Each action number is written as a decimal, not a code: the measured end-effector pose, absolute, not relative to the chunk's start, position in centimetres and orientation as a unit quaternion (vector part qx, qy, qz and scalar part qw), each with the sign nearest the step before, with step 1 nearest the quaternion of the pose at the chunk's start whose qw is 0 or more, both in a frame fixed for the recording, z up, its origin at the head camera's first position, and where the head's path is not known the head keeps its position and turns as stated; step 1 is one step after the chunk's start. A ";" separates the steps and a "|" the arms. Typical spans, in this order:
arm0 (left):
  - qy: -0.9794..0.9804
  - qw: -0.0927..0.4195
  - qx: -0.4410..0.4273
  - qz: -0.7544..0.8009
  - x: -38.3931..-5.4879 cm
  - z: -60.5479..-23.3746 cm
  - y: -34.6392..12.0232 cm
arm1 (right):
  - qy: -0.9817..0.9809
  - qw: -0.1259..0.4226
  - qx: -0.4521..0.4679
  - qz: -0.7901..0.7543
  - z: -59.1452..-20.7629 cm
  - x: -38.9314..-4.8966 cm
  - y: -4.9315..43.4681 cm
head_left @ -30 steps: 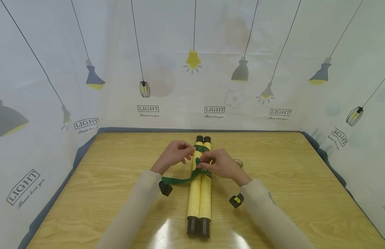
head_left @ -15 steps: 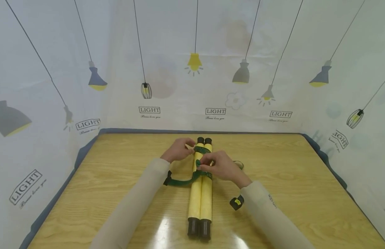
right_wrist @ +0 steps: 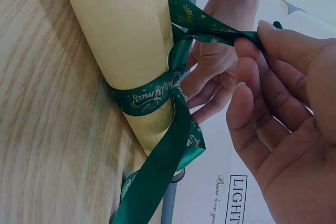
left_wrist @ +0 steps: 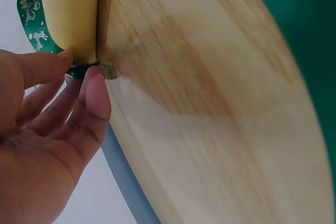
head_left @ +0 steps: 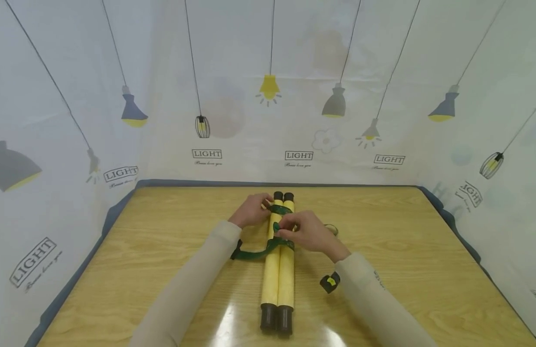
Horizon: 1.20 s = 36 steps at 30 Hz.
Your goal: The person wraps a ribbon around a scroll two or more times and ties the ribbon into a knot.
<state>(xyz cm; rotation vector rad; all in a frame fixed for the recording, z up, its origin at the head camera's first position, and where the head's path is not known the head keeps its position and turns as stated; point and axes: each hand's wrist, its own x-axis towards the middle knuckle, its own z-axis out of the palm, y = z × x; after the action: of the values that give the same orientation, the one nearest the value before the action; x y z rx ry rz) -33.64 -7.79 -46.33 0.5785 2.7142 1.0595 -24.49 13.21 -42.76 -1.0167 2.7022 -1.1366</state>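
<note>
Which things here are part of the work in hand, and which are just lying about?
In use:
- green ribbon, wrapped round the rolls
- two yellow rolls, lying side by side
- left hand, touching the ribbon
- right hand, pinching the ribbon

Lying about:
- small object on the wooden table, right of the rolls, too small to identify

A wooden table [head_left: 164, 250] with pale grain fills the lower half of the head view, its surface glossy, with a bright glare patch at 6 o'clock. A dark blue-grey edging [head_left: 120, 207] runs round its far and side rims. White curtain walls [head_left: 294, 58] rise at 9, 12 and 3 o'clock, printed with hanging lamps in grey and yellow and small "LIGHT" labels [head_left: 299, 155]
</note>
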 end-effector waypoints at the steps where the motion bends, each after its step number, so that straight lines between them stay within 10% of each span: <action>1: 0.911 0.082 0.196 0.354 -33.6 -46.3 -7.8 | 0.871 0.019 -0.328 -0.366 -42.8 -24.5 13.2; 36: 0.881 0.129 0.233 0.391 -29.3 -40.4 -14.2 | 0.871 0.035 -0.302 -0.385 -42.7 -24.9 13.5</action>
<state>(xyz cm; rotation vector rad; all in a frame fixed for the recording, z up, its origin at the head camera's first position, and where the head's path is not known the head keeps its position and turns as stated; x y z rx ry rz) -29.34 -14.17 -40.36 0.6775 2.5621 1.1364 -24.94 13.50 -42.69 -0.9275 2.6787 -1.1850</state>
